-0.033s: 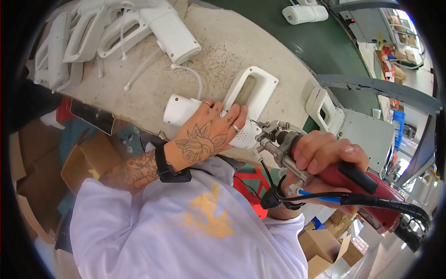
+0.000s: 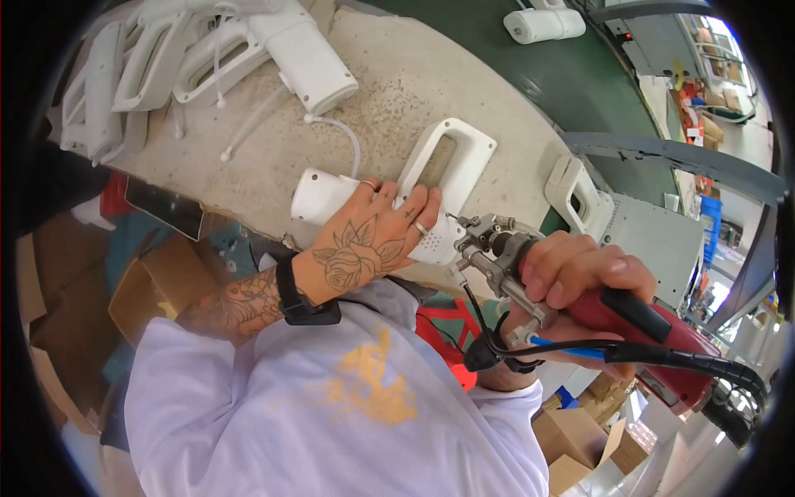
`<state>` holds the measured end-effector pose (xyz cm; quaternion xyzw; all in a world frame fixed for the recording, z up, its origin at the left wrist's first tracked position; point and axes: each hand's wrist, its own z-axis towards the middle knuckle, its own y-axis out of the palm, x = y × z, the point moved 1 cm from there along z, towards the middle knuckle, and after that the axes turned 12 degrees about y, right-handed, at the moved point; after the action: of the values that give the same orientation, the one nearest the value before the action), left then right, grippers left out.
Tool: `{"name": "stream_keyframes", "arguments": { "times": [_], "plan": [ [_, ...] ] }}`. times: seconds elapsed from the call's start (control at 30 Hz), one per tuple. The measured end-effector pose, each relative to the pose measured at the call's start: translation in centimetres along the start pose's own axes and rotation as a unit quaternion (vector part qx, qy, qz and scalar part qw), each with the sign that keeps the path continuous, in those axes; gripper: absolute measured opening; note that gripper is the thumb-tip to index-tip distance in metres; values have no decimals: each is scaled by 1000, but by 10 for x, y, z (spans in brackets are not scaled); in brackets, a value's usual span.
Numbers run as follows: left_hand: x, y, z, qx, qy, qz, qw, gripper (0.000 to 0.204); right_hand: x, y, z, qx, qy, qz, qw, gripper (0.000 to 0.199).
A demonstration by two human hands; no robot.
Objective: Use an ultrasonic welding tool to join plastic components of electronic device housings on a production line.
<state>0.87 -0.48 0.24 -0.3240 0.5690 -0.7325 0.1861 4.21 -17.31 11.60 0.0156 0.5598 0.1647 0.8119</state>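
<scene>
A white plastic housing with a looped handle lies near the front edge of the worktable. My left hand is closed over its body, fingers curled across the top and thumb side hidden. A thin, pale tube curves out from it. In my right hand is a red power screwdriver, its metal head and thin tip pointing left at the housing's right end. Tip and housing look very close; whether they touch I cannot tell. A blue hose and black cables run along the tool.
Several similar white housings are piled at the far left of the worktable. Another white housing stands at the right beside a grey metal box. One more lies on a green surface behind. Cardboard boxes sit below.
</scene>
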Motion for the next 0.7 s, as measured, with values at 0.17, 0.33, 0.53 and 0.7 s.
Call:
{"name": "stream_keyframes", "arguments": {
  "times": [0.17, 0.33, 0.53, 0.7],
  "plan": [
    [-4, 0, -3, -2, 6, 12, 1000, 82, 14, 8, -4, 23, 10, -34, 999, 66],
    [0, -8, -4, -22, -20, 5, 1000, 89, 20, 4, -2, 29, 39, -39, 998, 64],
    [8, -4, -10, -3, 45, 27, 999, 73, -15, -11, -8, 5, -63, 38, 997, 64],
    [13, -13, -35, -16, 44, 7, 999, 71, -37, -13, 14, -12, -122, -12, 992, 68]
  ]
}}
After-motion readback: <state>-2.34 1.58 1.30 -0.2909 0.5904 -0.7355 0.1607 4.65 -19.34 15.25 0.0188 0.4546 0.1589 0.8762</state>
